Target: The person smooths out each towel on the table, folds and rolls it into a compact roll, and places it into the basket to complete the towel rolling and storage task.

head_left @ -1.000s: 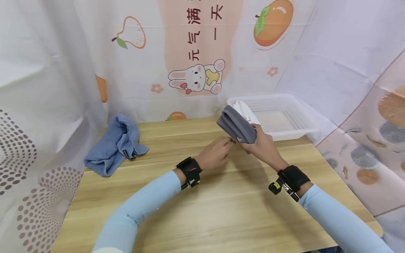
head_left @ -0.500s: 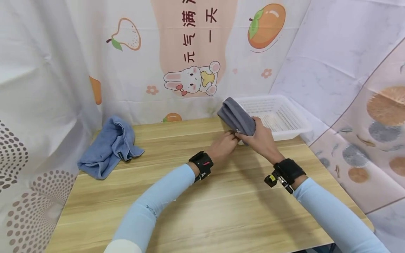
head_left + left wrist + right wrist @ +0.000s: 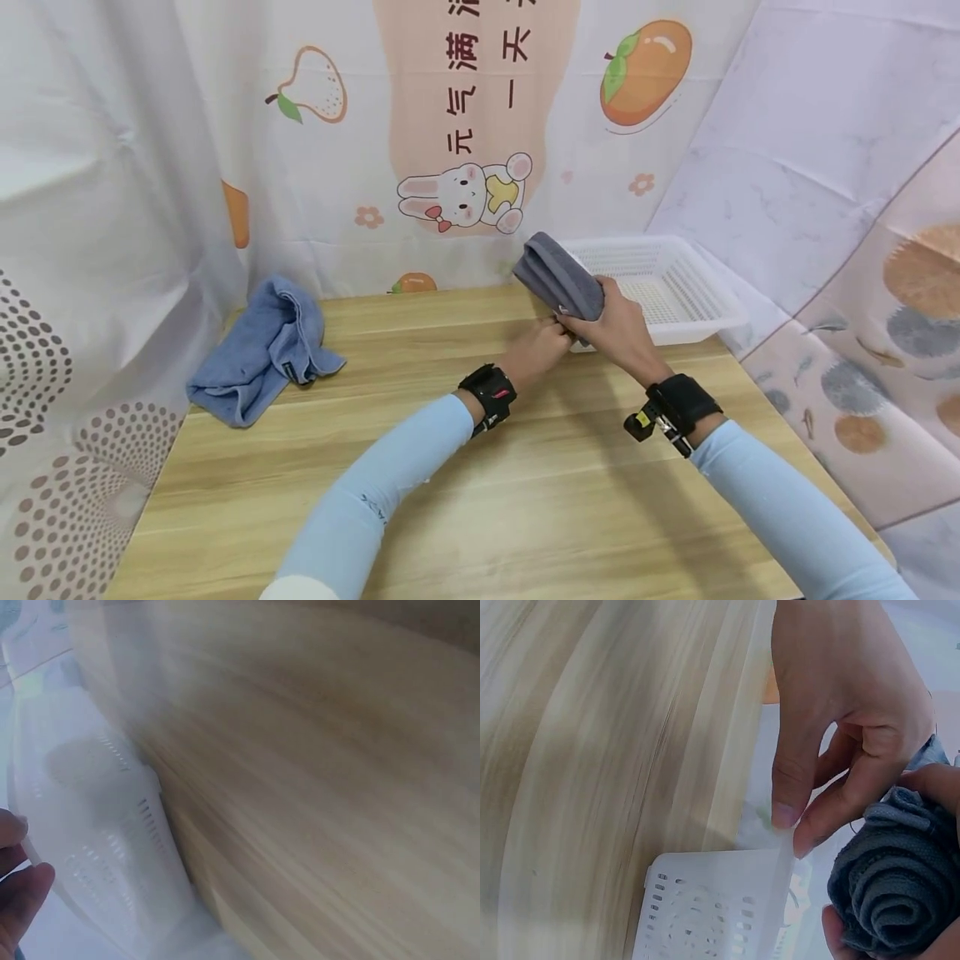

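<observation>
My right hand (image 3: 622, 333) grips a dark grey towel (image 3: 558, 277) rolled into a tight bundle, tilted up over the near left corner of a white plastic basket (image 3: 697, 327). The coiled end of the roll faces the right wrist view. Just below the towel, my left hand (image 3: 536, 352) reaches to that corner. Thumb and forefinger of the left hand (image 3: 847, 712) pinch the basket's rim in the right wrist view. The left wrist view shows the basket's slotted side wall (image 3: 112, 825) with fingertips at its edge.
A crumpled blue towel (image 3: 262, 354) lies at the back left of the wooden table (image 3: 480, 533). Printed curtains (image 3: 337, 167) hang close behind the table and along both sides. The basket stands by the back right corner.
My left hand has moved right and slightly forward to the basket's corner and now pinches its rim. The right hand keeps the rolled grey towel in nearly the same spot.
</observation>
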{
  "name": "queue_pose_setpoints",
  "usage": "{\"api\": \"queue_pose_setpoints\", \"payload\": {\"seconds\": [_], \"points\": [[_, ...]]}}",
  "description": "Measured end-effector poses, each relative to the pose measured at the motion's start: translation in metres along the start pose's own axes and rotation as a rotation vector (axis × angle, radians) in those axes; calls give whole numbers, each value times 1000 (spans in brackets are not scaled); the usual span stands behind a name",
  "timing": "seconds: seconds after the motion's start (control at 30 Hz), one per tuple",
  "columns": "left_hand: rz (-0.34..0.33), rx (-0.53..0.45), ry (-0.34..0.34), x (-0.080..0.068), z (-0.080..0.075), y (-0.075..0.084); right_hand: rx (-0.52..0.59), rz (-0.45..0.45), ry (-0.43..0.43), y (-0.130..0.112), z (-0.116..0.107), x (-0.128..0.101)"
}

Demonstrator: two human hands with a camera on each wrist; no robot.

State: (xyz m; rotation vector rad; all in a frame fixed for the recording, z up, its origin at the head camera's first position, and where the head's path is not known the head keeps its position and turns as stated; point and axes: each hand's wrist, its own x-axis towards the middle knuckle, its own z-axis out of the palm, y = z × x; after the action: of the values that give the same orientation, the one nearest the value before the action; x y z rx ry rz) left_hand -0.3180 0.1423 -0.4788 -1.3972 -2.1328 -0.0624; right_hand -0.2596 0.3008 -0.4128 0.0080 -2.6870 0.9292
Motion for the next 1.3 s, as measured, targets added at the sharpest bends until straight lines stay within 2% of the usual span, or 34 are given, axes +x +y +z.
{"api": "queue_pose_setpoints", "payload": {"seconds": [0.33,0.7,0.93,1.3], "points": [[20,19,-79,-3,-3,0,-18,-8,-9,-4,10,11],[-8,-73,-151,-2,-8,1,-22,-8,3,-2,10,12],[-8,-99,-140,2,-9,1,-46,-14,14,7,5,16],[-22,-128,-163,2,-10,2,-50,4,22,21,0,20]]}}
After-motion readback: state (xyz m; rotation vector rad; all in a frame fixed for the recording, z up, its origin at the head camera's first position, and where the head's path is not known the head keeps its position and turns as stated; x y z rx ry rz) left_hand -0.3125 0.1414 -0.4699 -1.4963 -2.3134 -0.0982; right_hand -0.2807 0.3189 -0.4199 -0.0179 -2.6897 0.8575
